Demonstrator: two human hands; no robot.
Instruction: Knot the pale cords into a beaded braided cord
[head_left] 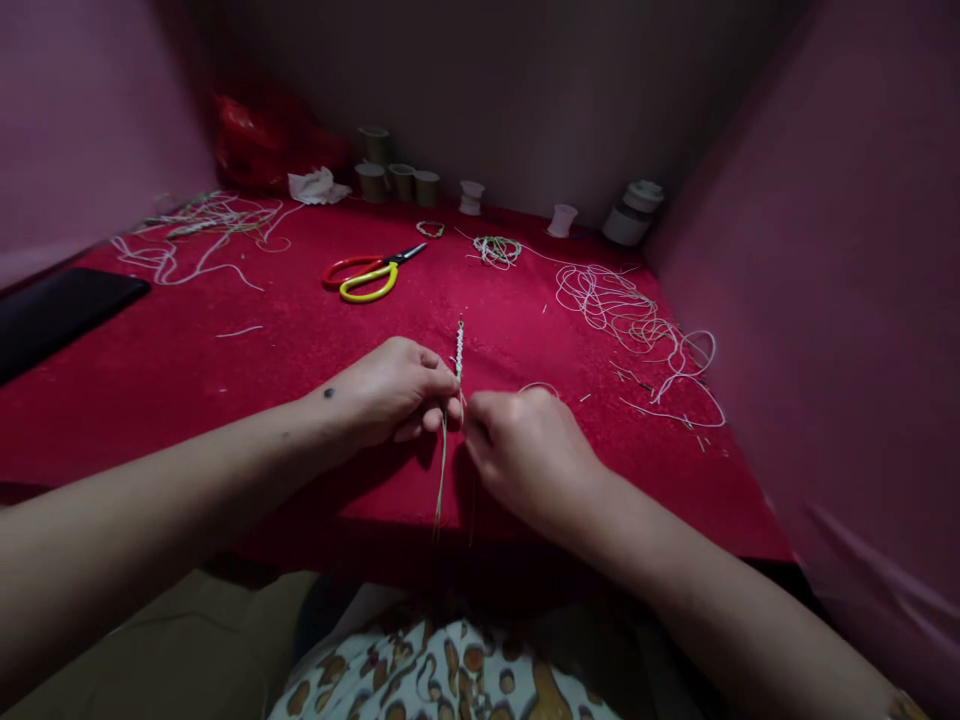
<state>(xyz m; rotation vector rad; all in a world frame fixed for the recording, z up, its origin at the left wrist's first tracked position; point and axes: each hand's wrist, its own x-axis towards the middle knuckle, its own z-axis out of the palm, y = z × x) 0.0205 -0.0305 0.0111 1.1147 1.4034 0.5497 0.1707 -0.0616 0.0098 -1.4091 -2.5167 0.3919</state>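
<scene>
A narrow knotted cord braid [460, 350], pale with a greenish part, runs away from me along the red cloth. My left hand [411, 392] pinches its near end between thumb and fingertips. Below that grip, loose tan cords [442, 480] trail down past the table's front edge. Close beside it on the right, my right hand [525, 440] is closed, its fingers curled around a thin cord whose loop [541, 386] shows behind the knuckles. The fingertips of this hand are mostly hidden from view.
Scissors [371, 275] with one red and one yellow handle lie beyond my left hand. Tangled cord [615, 305] spreads at right, more [217, 235] at far left. A coiled cord bundle [496, 250], thread spools [401, 182], a white-lidded jar [634, 212] and a black phone-like slab [67, 315] surround the work.
</scene>
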